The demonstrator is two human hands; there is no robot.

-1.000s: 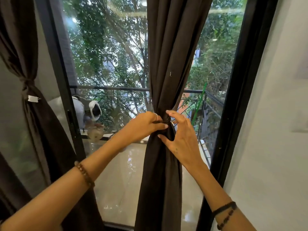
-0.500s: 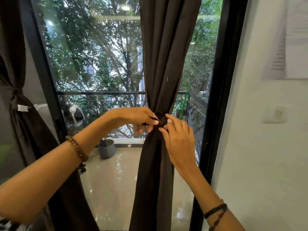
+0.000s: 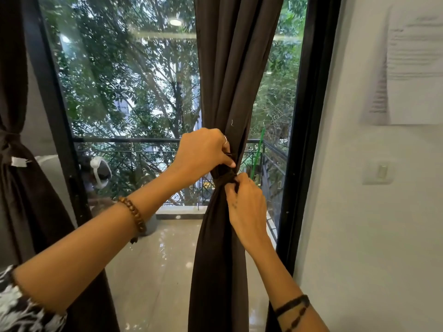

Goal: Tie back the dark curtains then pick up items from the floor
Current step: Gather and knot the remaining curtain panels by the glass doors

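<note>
Two dark curtains show. The centre curtain (image 3: 223, 92) hangs at twelve o'clock in front of the glass door (image 3: 124, 104), gathered into a narrow waist where a dark tie band (image 3: 224, 176) wraps round it. The second curtain (image 3: 16, 188) hangs at nine o'clock along the left edge, cinched by its own knot, with one small white tag (image 3: 18, 161) sticking out just below that knot.

Two hands work at the centre curtain's waist. The left hand (image 3: 203, 149) sits just above the band, fingers curled and thumb pressed forward, pinching the gathered cloth; one thin ring shows on a finger. The right hand (image 3: 247, 202) is just below and to the four o'clock side of the band, its fingertips curled in and gripping the band's end where it touches the fabric. The two hands are near each other but apart, the band between them.

One wooden bead bracelet (image 3: 134, 215) circles the left wrist; two dark cord bracelets (image 3: 292, 307) circle the right wrist at five o'clock.

At three o'clock, on the white wall (image 3: 359, 236), there is one light switch (image 3: 381, 172), and at two o'clock one sheet of paper (image 3: 414, 68), its print too blurred to read. Beyond the glass runs one balcony railing (image 3: 129, 140), with trees behind it.
</note>
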